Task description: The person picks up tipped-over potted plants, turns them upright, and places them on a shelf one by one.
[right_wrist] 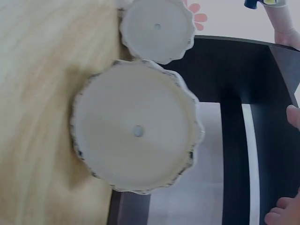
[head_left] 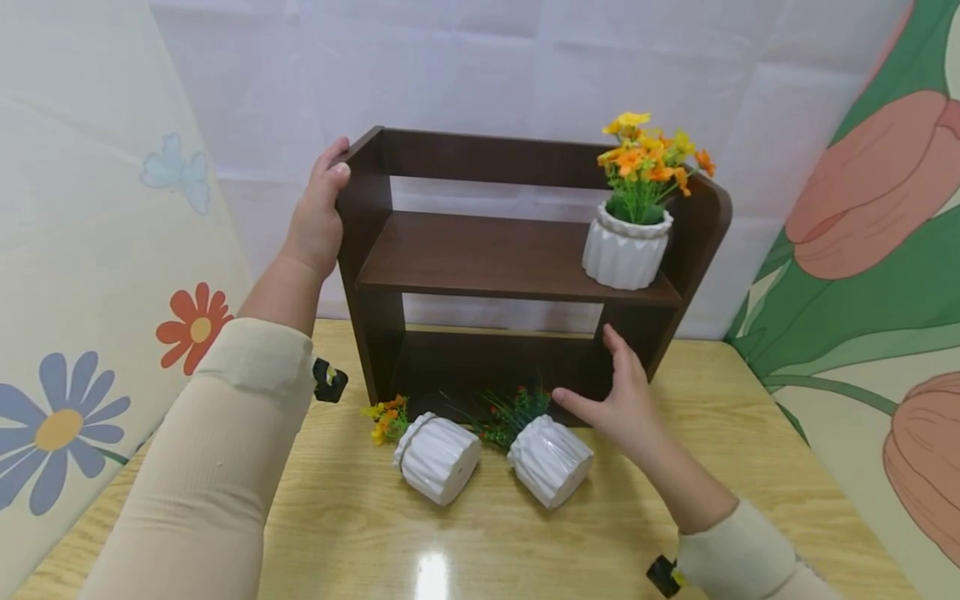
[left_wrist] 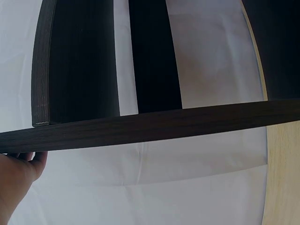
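A dark brown two-tier shelf [head_left: 480, 250] stands on the wooden table. At the upper part of its left side panel, my left hand [head_left: 318, 217] grips the edge; in the left wrist view most of that hand [left_wrist: 16, 180] lies outside the panel. My right hand [head_left: 630, 408] is spread with thumb and fingers apart, holding nothing, beside the right fallen potted plant [head_left: 551, 462]. Another white potted plant [head_left: 438, 458] with orange and yellow flowers lies tipped to its left. Both pots show their bases toward me. In the right wrist view a pot base [right_wrist: 136, 131] fills the middle.
Upright at the right end of the upper shelf is a white pot [head_left: 628, 250] with orange and yellow flowers [head_left: 648, 158]. A white cloth [head_left: 480, 67] hangs behind. Painted flower panels [head_left: 862, 208] flank the wooden table [head_left: 360, 533].
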Demonstrator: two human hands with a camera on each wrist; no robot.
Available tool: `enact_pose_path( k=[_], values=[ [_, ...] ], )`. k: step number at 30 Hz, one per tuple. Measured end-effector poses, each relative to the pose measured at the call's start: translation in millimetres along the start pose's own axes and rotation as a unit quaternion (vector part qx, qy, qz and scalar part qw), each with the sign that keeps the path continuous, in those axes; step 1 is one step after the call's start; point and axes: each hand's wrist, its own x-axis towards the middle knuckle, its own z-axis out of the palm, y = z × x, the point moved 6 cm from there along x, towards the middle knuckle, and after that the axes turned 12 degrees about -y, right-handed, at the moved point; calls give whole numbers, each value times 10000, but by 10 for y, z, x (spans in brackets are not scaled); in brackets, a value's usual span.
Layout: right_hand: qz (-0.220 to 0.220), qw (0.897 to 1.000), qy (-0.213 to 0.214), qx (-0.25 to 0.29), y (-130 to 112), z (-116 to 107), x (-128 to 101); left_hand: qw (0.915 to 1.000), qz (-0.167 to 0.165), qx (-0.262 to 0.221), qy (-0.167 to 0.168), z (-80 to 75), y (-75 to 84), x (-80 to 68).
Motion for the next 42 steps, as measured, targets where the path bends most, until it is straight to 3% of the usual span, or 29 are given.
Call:
enact_pose_path(
  k=[20, 42],
  values=[
    [112, 9955, -837, -433, 189, 471, -94, 10000, 29, -40, -5, -2, 2, -6],
    [-321, 9840, -984, -1447, 163, 836, -175, 10000, -4, -5, -17, 0, 15, -15]
  ],
)
